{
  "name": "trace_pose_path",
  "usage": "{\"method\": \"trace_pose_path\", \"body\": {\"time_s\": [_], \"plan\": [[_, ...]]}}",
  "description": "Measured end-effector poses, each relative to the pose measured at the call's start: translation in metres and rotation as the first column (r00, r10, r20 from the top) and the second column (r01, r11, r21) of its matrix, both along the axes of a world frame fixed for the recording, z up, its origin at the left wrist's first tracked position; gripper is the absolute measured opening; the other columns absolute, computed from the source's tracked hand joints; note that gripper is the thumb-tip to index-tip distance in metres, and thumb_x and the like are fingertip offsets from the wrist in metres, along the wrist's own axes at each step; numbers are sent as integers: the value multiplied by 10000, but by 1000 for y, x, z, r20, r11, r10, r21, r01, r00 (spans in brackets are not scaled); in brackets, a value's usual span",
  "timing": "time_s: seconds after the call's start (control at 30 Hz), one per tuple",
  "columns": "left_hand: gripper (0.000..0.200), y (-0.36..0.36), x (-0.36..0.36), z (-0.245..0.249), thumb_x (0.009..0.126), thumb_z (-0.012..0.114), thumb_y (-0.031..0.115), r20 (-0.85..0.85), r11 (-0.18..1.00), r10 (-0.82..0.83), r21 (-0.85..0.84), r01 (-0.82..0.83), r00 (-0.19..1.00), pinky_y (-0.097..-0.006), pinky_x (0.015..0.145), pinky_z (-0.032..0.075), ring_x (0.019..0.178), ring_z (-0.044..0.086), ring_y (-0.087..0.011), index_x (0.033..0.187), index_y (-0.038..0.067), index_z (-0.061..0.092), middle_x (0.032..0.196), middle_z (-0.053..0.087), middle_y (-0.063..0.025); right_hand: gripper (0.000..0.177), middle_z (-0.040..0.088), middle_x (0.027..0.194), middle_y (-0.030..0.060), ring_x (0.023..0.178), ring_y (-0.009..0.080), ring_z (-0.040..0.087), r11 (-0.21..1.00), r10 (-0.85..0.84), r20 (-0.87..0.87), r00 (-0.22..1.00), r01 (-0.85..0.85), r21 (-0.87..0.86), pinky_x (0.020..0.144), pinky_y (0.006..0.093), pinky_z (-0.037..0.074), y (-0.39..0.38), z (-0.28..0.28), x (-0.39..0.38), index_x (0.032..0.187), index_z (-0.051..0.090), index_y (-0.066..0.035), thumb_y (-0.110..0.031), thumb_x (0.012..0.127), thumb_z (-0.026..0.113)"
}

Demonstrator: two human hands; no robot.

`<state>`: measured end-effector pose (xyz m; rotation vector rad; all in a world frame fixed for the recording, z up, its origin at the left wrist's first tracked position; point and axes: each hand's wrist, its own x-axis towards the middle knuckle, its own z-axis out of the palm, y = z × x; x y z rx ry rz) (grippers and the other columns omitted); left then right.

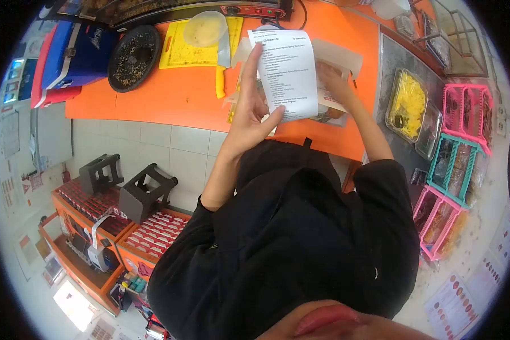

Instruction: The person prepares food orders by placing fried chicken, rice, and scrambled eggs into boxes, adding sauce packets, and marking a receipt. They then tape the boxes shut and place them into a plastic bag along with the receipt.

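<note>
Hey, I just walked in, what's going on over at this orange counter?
A person stands at the orange counter, holding a printed receipt up in the left hand, pinched between thumb and fingers. The right hand reaches past it into an open white box on the counter and rests on the food inside; the receipt hides part of its grip. A yellow cutting board and a yellow-handled knife lie to the left, and a tray of yellow food sits to the right.

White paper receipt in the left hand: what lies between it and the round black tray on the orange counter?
In the head view, a yellow plastic cutting board lies there, bearing a clear round bowl and a yellow-handled knife.
</note>
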<state>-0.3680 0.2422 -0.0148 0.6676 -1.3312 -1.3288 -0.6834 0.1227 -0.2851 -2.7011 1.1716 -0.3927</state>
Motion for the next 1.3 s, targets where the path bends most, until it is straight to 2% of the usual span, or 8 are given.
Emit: {"method": "trace_pose_path", "body": {"time_s": [0.1, 0.37, 0.53, 0.7, 0.93, 1.1, 1.13, 1.3], "plan": [[992, -4, -8, 0, 736, 564, -159, -46, 999, -34, -3, 34, 998, -405, 1045, 416, 1403, 248, -301, 1509, 76, -11, 1576, -22, -103, 322, 485, 1342, 162, 1297, 326, 405, 907, -158, -1, 987, 145, 395, 1049, 402, 377, 24, 37, 1, 1190, 556, -16, -126, 887, 557], [1036, -19, -82, 2, 694, 580, -128, 2, 992, -118, 44, 117, 993, -331, 1110, 219, 1416, 161, -220, 1516, 72, -17, 1557, 84, -123, 161, 632, 1046, 130, 998, 325, 602, 872, -456, 576, 679, 471, 135, 879, 388, 479, 106, 144, -44, 1027, 610, -35, -44, 870, 572], [1113, -15, -184, 6, 684, 568, -209, -132, 954, -237, 154, 256, 962, -455, 1083, 346, 1350, 323, -313, 1520, 223, -26, 1545, 154, -151, 131, 659, 954, 114, 922, 311, 614, 117, -793, 556, 251, 957, -265, 810, 390, 485, 251, 188, -237, 960, 645, -49, -62, 837, 602], [977, -10, -269, 0, 676, 568, -203, -162, 817, -523, 184, 546, 837, -374, 1084, 325, 1350, 333, -271, 1509, 59, 129, 1519, 222, -170, 158, 641, 830, 189, 798, 382, 605, -682, -651, 688, -321, 645, -344, 751, 466, 461, 453, 257, -413, 892, 648, -22, -127, 822, 552], [929, 20, -349, 13, 713, 572, -196, -138, 750, -623, 176, 638, 770, -205, 706, 501, 1106, 580, -199, 1499, 14, 123, 1514, 242, -170, 338, 701, 903, 137, 891, 341, 667, -538, -730, 53, -681, 525, -659, 857, 466, 491, 575, 214, -572, 975, 697, -71, -346, 821, 578], [946, 20, -357, 33, 672, 609, -167, -161, 721, -657, 154, 676, 737, -350, 1019, 429, 1378, 305, -240, 1484, -15, 149, 1547, 151, -150, 369, 698, 912, 163, 890, 369, 666, -312, -613, -232, -755, 501, -808, 821, 529, 496, 642, 136, -695, 1034, 680, -75, -364, 851, 542], [951, 20, -353, 34, 677, 612, -169, -210, 713, -647, 174, 679, 733, -353, 1018, 432, 1376, 306, -241, 1487, -10, 140, 1546, 146, -150, 363, 691, 897, 198, 878, 383, 668, -285, -733, 58, -677, 230, -931, 734, 544, 521, 606, 169, -645, 1066, 665, -78, -346, 854, 541], [977, 15, -320, 31, 694, 612, -177, -199, 748, -628, 112, 654, 753, -364, 1021, 434, 1363, 323, -244, 1498, 14, 88, 1540, 142, -154, 423, 672, 990, 207, 827, 379, 667, -827, -559, 304, -771, 492, -273, 716, 466, 533, 488, 282, -518, 1151, 592, -19, -308, 848, 533]]}}
